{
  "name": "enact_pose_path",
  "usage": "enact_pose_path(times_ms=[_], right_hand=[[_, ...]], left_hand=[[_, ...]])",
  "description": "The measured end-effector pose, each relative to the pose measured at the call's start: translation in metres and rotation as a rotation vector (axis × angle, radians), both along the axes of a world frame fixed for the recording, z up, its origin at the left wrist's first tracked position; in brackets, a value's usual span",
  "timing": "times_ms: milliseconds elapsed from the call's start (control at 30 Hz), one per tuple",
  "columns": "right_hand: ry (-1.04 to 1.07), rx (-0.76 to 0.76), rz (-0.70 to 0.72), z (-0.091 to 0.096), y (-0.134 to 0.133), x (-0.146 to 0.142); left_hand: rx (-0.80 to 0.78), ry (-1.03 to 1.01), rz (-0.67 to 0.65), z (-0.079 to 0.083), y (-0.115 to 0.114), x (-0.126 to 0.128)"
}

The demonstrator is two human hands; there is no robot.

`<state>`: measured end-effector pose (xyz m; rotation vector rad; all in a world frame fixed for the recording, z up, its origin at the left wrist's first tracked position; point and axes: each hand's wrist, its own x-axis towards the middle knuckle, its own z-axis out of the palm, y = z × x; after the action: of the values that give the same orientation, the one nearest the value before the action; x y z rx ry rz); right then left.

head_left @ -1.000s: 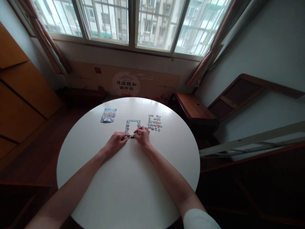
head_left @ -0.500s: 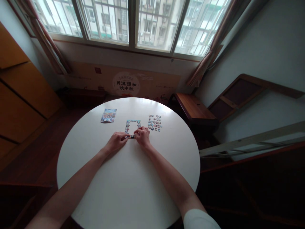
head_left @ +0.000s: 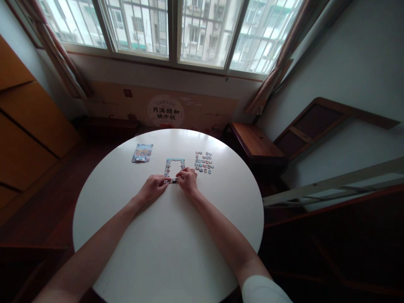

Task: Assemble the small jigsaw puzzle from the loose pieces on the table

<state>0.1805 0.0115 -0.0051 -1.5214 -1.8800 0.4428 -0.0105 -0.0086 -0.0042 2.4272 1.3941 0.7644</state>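
A jigsaw puzzle (head_left: 167, 166) lies on the round white table, its border joined into a rectangle around a bare white middle. At the lower left corner, my left hand (head_left: 153, 185) has its thumb and fingers closed on the border's bottom strip. My right hand (head_left: 188, 181) is bent over the lower right corner, thumb and fingertips pinched on the border there. The fingers cover parts of the bottom and right edges, so single pieces beneath them cannot be made out. Several loose puzzle pieces (head_left: 204, 163) lie in rough rows just beyond my right hand.
A colourful picture sheet or packet (head_left: 142, 153) lies at the table's back left. The round white table (head_left: 170, 244) stands before a barred window (head_left: 205, 33). A wooden bench (head_left: 256, 141) is beyond its right edge, and orange cabinets (head_left: 28, 113) stand at the left.
The whole view has shifted slightly, so things appear a little further left. Both hands keep nearly the same pose at the puzzle's lower edge.
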Motion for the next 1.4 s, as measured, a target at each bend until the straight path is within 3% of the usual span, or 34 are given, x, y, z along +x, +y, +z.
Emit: enact_pose_path(times_ms=[267,400,533,700,933,1133,1400], right_hand=[[-0.010,-0.009,-0.001,0.000,-0.001,-0.001],[0.041,-0.003,-0.040,0.012,0.005,0.006],[0.052,-0.021,-0.221,0.039,0.025,0.035],[0.016,-0.240,-0.373,0.060,0.058,0.082],[-0.130,-0.394,-0.368,0.051,0.075,0.097],[-0.288,-0.390,-0.307,0.045,0.076,0.096],[-0.323,-0.410,-0.261,0.045,0.077,0.098]], left_hand=[[0.004,0.008,0.000,-0.002,0.001,0.000],[0.002,-0.001,-0.010,0.000,0.000,0.000],[-0.003,-0.019,-0.008,0.002,0.000,0.001],[0.003,-0.023,-0.024,0.001,0.000,0.000],[0.003,-0.016,-0.024,0.000,0.002,0.000],[-0.013,-0.017,0.000,0.001,0.001,0.001],[-0.015,-0.027,-0.004,0.001,0.000,0.001]])
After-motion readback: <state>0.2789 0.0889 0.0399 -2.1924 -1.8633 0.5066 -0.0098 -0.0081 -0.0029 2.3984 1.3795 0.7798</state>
